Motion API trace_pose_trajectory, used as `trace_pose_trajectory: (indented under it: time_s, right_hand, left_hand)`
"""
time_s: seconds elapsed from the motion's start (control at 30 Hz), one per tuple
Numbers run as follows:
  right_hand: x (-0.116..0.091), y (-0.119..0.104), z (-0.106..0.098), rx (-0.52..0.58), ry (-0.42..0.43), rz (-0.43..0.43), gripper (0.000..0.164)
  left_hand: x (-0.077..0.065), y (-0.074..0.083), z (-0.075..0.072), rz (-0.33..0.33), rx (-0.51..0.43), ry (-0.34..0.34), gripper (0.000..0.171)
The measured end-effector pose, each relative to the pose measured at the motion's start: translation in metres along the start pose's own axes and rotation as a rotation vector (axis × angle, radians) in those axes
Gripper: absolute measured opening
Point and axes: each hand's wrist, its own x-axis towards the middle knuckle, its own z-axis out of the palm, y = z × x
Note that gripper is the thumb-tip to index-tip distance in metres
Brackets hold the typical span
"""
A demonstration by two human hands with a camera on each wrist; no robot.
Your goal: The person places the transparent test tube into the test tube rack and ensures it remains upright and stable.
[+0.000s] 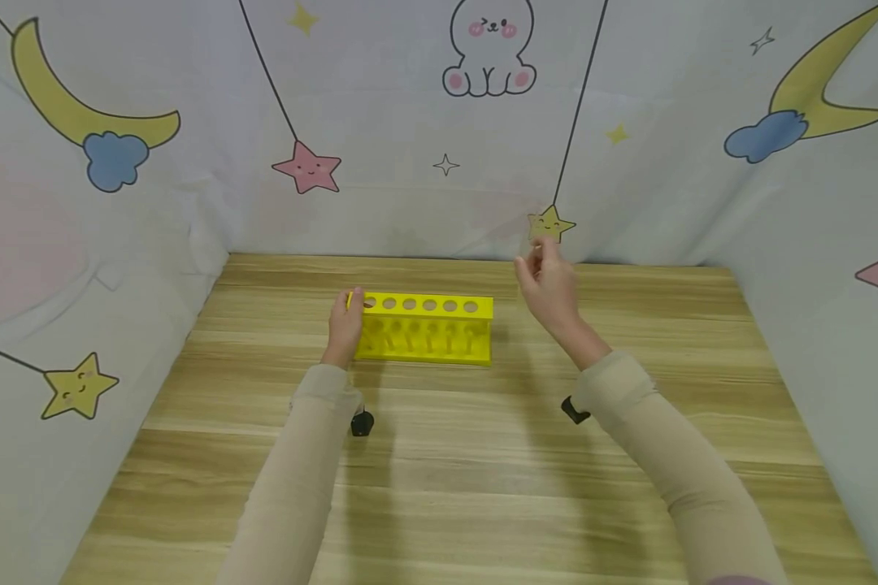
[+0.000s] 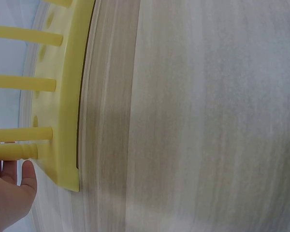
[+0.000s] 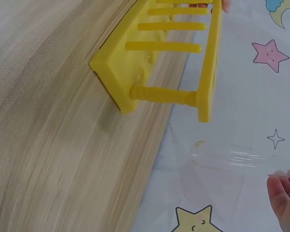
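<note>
A yellow test tube rack (image 1: 422, 314) with a row of round holes in its top stands upright on the wooden table. My left hand (image 1: 345, 327) grips its left end, thumb and fingers around the end post; the left wrist view shows that hand (image 2: 12, 191) beside the post. To the right and raised above the table, my right hand (image 1: 552, 286) pinches a clear glass test tube (image 3: 232, 157). The tube's rounded end points away from the fingers toward the rack, without touching it. From the head view the tube is barely visible.
The wooden tabletop (image 1: 439, 471) reaches back to a white cloth wall (image 1: 395, 219) printed with stars, moons and a cartoon animal. Cloth walls rise on both sides too. Small black wrist-mounted pieces (image 1: 362, 423) hang below the sleeves.
</note>
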Motion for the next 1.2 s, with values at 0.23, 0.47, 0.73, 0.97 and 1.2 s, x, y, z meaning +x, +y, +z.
trace_pose_trajectory:
  time_s: [0.23,0.47,0.73,0.97,1.2]
  right_hand:
    - [0.003,-0.003,0.005,0.024,0.001,0.003,0.027]
    - [0.004,-0.005,0.008,0.019,-0.003,0.000,0.027]
    - [0.005,-0.007,0.011,0.030,-0.006,-0.015,0.025]
    - [0.007,-0.009,0.012,0.025,0.003,-0.025,0.025]
    - [0.010,-0.011,0.014,0.019,-0.023,-0.018,0.027]
  left_hand:
    - [0.001,0.000,0.000,-0.003,-0.012,0.004,0.047]
    - [0.000,0.001,0.000,0.001,0.003,0.010,0.049]
    - [-0.001,0.001,0.000,0.008,0.010,0.014,0.051]
    - [0.000,0.000,0.001,0.020,0.011,0.020,0.050]
    - [0.000,0.000,0.001,0.023,0.002,0.022,0.051]
